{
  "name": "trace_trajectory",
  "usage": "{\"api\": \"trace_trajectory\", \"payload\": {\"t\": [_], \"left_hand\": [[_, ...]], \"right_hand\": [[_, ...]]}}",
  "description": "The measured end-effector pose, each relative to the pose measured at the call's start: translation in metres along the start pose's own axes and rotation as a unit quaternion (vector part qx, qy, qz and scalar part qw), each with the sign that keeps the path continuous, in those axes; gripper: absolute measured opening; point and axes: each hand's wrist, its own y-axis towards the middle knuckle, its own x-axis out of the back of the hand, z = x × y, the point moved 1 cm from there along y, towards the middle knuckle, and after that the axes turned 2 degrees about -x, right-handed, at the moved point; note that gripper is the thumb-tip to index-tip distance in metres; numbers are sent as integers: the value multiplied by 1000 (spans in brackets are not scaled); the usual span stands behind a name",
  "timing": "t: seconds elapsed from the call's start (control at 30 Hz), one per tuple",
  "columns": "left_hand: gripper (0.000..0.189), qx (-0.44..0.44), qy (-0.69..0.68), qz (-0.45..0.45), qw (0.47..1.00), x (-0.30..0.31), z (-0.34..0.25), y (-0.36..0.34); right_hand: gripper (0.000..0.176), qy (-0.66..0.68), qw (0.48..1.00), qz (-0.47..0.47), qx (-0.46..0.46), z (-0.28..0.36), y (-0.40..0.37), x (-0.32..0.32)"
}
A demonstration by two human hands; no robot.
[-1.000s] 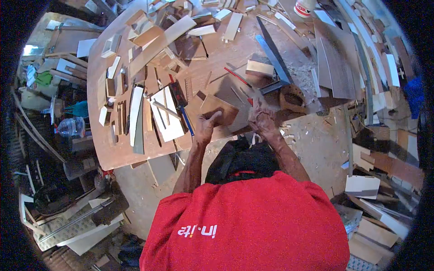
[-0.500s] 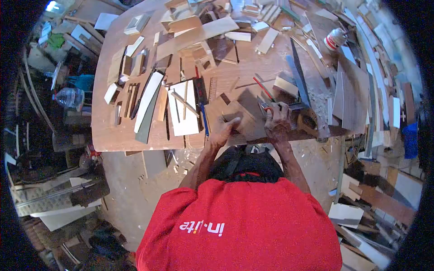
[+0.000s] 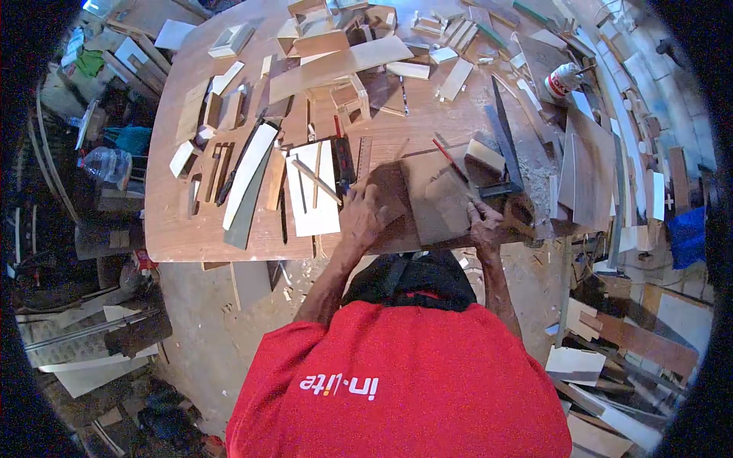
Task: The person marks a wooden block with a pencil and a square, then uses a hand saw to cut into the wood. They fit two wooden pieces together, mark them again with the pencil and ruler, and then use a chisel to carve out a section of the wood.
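While left hand (image 3: 363,216) lies flat and open on a small board (image 3: 391,187), pinning rather than gripping it, right hand (image 3: 485,224) sits curled at the near corner of the panel (image 3: 439,204); can't tell if it pinches anything. Looks like a fit-up or marking step: both pieces lie side by side between the hands, square (image 3: 504,149) and red pencil (image 3: 447,156) just past the right fingers, so next move needs steady down-pressure, no slip. Readable: "in·lite" on red shirt (image 3: 405,382); can (image 3: 563,76) label too small.
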Motion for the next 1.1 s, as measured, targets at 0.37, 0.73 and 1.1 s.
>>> {"api": "trace_trajectory", "payload": {"t": [0.37,0.73,1.1], "left_hand": [[127,-118,95,37,988,0,0,22],[62,4,-806,97,584,59,-19,27],[50,66,-866,75,489,18,-38,26]], "right_hand": [[36,122,992,21,-5,-12,4,-11],[31,421,902,80,-62,41,17,-15],[26,237,967,66,61,63,28,-29]]}}
